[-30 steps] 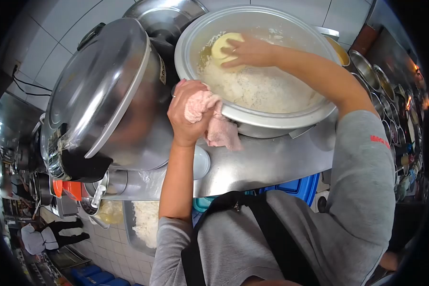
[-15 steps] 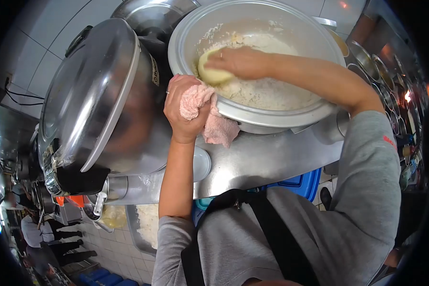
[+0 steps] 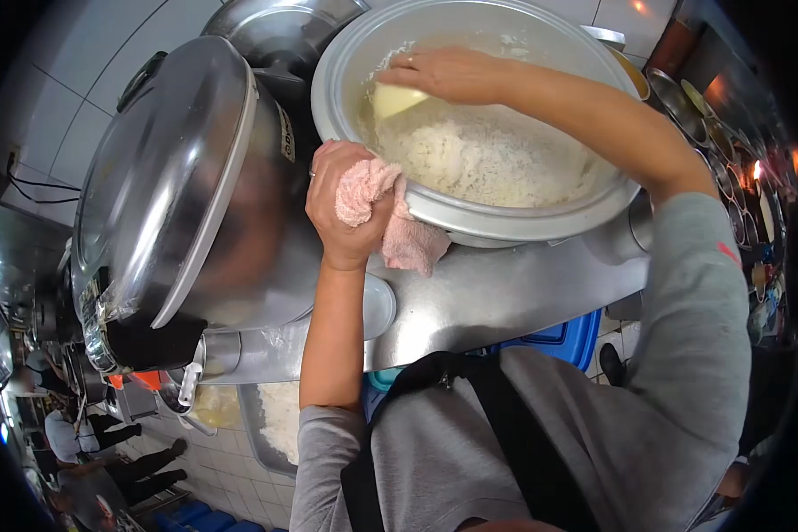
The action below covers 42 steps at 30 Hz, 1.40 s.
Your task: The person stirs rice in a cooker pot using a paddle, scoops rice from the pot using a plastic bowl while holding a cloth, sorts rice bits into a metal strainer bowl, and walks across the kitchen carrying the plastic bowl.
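Observation:
My left hand [image 3: 341,204] is closed around a pink cloth [image 3: 408,239] at the left rim of a large round pot [image 3: 505,222]. Inside the pot lies white rice [image 3: 488,164], with grains stuck to the inner wall. My right hand [image 3: 443,75] reaches over the rice to the pot's far left side, its fingers wrapped over a pale yellow scraper-like piece [image 3: 397,99]. Part of that piece is hidden under the fingers.
A large steamer-like pot with a shiny lid [image 3: 164,177] stands on the left of the steel counter [image 3: 470,297]. Several metal containers are at the right, near a flame. Below are a blue bin [image 3: 569,341] and a tray of rice [image 3: 279,417]. People stand at the lower left.
My right hand has moved up along the pot's inner wall with the yellow piece, which now looks tilted. More rice is heaped in the middle. My left hand has barely moved.

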Available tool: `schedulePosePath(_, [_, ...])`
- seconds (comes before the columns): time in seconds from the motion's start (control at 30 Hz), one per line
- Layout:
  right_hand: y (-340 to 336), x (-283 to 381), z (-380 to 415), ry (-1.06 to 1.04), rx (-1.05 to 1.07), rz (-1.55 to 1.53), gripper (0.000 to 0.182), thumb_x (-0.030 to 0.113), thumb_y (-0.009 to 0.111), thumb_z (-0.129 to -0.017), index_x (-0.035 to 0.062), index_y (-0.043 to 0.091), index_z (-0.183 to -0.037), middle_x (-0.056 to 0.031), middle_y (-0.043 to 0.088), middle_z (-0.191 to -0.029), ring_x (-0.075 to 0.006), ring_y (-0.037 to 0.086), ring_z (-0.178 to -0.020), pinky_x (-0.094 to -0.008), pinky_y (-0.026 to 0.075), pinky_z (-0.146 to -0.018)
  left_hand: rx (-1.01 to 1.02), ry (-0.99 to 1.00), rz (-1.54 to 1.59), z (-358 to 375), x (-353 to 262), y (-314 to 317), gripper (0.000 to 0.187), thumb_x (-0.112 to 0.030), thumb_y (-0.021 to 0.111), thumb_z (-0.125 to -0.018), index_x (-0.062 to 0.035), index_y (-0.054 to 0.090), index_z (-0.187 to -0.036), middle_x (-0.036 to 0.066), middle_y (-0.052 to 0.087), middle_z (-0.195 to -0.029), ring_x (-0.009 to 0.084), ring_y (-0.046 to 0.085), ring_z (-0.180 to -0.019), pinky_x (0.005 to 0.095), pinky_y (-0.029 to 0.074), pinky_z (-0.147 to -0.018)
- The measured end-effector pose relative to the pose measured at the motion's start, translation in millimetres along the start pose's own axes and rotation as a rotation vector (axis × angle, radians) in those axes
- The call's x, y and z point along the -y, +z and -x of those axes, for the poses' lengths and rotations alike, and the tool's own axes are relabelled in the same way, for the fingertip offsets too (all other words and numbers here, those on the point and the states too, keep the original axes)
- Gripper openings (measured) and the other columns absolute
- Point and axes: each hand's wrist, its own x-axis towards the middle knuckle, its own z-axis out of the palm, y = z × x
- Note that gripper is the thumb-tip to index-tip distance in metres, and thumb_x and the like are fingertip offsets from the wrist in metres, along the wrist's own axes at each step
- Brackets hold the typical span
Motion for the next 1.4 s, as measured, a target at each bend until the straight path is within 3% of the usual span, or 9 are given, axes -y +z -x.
schedulePosePath(0.1, [16,3,-15,0.161,0.036,-0.127,0.046,0.001,0.045,-0.085,0.0091,0.047,-0.130,-0.0146,0.058,-0.114,-0.0312,0.060,-0.100,-0.0432,0.053,-0.074,-0.004,0.016,-0.028,-1,3,1,0.026,-0.008,0.069,-0.058,-0.0013,0.061,-0.083,0.012,0.061,-0.084,0.0320,0.061,-0.081,0.0463,0.044,-0.089])
schedulePosePath(0.17, [-1,29,-2,0.012,0.220,-0.169,0.033,0.017,0.046,-0.090,0.0101,0.055,-0.121,-0.0181,0.062,-0.101,-0.0354,0.061,-0.093,-0.0464,0.050,-0.075,-0.012,0.035,-0.045,2,3,2,0.027,-0.008,0.069,-0.058,-0.0014,0.061,-0.083,0.012,0.061,-0.083,0.0321,0.060,-0.081,0.0462,0.044,-0.089])
schedulePosePath(0.3, [-37,69,31,-0.105,0.209,-0.177,0.032,0.011,0.045,-0.089,0.0111,0.055,-0.120,-0.0177,0.062,-0.096,-0.0358,0.062,-0.088,-0.0464,0.051,-0.071,0.001,0.062,-0.084,-1,3,0,0.026,-0.009,0.069,-0.058,-0.0013,0.061,-0.082,0.012,0.061,-0.083,0.0322,0.060,-0.081,0.0460,0.044,-0.088])
schedulePosePath(0.43, [-74,70,46,-0.137,0.242,-0.160,0.033,0.009,0.044,-0.090,0.0122,0.055,-0.121,-0.0169,0.062,-0.098,-0.0355,0.062,-0.089,-0.0456,0.051,-0.074,-0.008,0.062,-0.057,-2,1,2,0.026,-0.009,0.069,-0.058,-0.0009,0.060,-0.081,0.012,0.060,-0.081,0.0323,0.060,-0.079,0.0457,0.045,-0.086])
schedulePosePath(0.5, [-84,58,32,0.030,0.438,-0.148,0.042,0.005,0.043,-0.088,0.0121,0.049,-0.129,-0.0135,0.060,-0.112,-0.0313,0.061,-0.099,-0.0407,0.053,-0.074,-0.002,0.068,-0.050,-3,2,2,0.026,-0.009,0.069,-0.058,-0.0008,0.060,-0.081,0.012,0.060,-0.081,0.0324,0.060,-0.079,0.0457,0.045,-0.085])
schedulePosePath(0.67, [9,-11,-10,0.094,-0.098,0.081,0.044,0.002,0.044,-0.086,0.0097,0.048,-0.130,-0.0159,0.059,-0.113,-0.0332,0.061,-0.097,-0.0428,0.052,-0.078,-0.003,0.068,-0.048,-2,2,1,0.026,-0.009,0.069,-0.058,-0.0007,0.060,-0.081,0.013,0.059,-0.080,0.0326,0.059,-0.078,0.0458,0.045,-0.085])
schedulePosePath(0.93, [-42,56,32,0.017,0.336,-0.140,0.058,-0.001,0.059,-0.074,0.0086,0.049,-0.130,-0.0173,0.061,-0.108,-0.0354,0.061,-0.093,-0.0426,0.051,-0.076,0.007,0.074,-0.071,-2,2,1,0.027,-0.010,0.070,-0.058,-0.0004,0.060,-0.082,0.013,0.059,-0.081,0.0324,0.059,-0.079,0.0459,0.045,-0.084])
schedulePosePath(1.2, [-98,74,64,0.094,0.427,-0.141,0.042,0.007,0.050,-0.085,0.0124,0.053,-0.127,-0.0147,0.061,-0.113,-0.0316,0.061,-0.100,-0.0404,0.052,-0.080,-0.012,0.070,-0.057,-3,2,2,0.027,-0.010,0.070,-0.058,-0.0006,0.060,-0.080,0.012,0.059,-0.080,0.0325,0.059,-0.078,0.0456,0.045,-0.084])
schedulePosePath(1.4, [-11,-11,-1,0.111,0.206,0.054,0.043,0.007,0.043,-0.089,0.0136,0.049,-0.131,-0.0156,0.057,-0.119,-0.0327,0.057,-0.108,-0.0423,0.049,-0.088,0.003,0.084,-0.055,-3,1,2,0.025,-0.007,0.069,-0.058,-0.0006,0.060,-0.080,0.012,0.059,-0.079,0.0322,0.059,-0.077,0.0450,0.046,-0.083])
